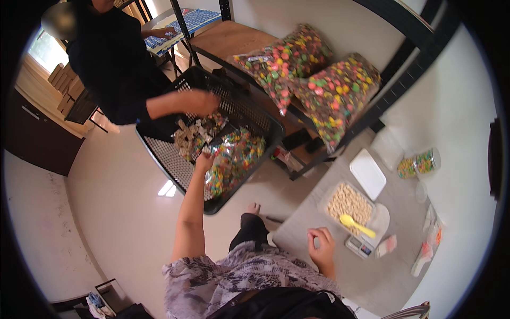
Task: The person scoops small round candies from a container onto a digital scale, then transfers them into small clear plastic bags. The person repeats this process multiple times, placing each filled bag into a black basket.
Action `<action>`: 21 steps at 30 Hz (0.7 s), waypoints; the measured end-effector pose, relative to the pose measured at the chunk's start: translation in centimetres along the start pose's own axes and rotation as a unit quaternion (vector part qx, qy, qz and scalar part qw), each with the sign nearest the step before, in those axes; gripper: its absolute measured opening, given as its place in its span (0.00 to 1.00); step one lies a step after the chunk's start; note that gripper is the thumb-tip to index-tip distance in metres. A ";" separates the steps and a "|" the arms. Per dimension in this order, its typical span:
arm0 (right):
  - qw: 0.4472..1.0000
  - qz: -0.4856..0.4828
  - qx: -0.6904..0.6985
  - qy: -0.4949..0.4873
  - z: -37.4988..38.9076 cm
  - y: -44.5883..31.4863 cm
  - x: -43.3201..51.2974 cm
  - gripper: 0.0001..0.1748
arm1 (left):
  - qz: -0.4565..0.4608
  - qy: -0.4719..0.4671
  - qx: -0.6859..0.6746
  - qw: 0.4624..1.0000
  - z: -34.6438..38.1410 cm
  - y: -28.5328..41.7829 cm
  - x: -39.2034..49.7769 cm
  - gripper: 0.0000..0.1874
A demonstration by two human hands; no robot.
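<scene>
My left hand (pixel 204 160) reaches into a black plastic basket (pixel 159 157), its fingers at clear bags of colourful candies (pixel 239 155); whether they grip a bag cannot be made out. Beside them in the basket lie bags with pale beige pieces (pixel 185 137). My right hand (pixel 320 245) hovers by the grey table with fingers curled to the thumb and nothing visible in it. Near it a clear tub of pale, nut-like pieces (pixel 346 203), with a yellow spoon (pixel 358 226) on top, stands by a small digital scale (pixel 360 246).
Another person's blurred hand (pixel 199 102) is over the basket. Large bags of candies (pixel 338 91) lie on a black-framed shelf (pixel 231 38). The grey table (pixel 303 215) bears a white lid (pixel 368 173) and candy jars (pixel 424 161). My bare foot (pixel 254 208) shows on the floor.
</scene>
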State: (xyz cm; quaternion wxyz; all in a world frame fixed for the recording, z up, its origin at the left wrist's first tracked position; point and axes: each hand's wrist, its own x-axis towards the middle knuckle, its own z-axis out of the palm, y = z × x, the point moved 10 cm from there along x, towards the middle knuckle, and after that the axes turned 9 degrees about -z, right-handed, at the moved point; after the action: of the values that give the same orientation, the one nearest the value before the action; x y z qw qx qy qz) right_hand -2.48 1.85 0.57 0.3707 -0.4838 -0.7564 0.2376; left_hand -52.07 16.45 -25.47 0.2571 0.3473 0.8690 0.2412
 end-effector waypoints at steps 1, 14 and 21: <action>1.000 0.002 0.010 -0.006 1.5 0.1 1.1 0.07 | -0.057 -0.036 0.022 0.997 1.8 -2.9 3.1 0.19; 0.992 0.032 -0.119 -0.004 10.1 4.8 7.9 0.11 | -0.203 0.040 0.094 0.974 9.5 -11.2 13.7 0.22; 0.990 0.043 -0.136 0.005 10.6 3.8 9.5 0.10 | -0.121 0.182 -0.176 0.960 3.9 -10.3 12.4 0.18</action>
State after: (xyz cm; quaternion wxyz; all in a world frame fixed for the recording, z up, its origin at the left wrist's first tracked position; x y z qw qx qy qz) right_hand -11.20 12.04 -5.47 0.2945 -0.5634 -0.7581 0.1454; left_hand -62.39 19.77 -38.08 0.1789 0.1387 0.8804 0.4167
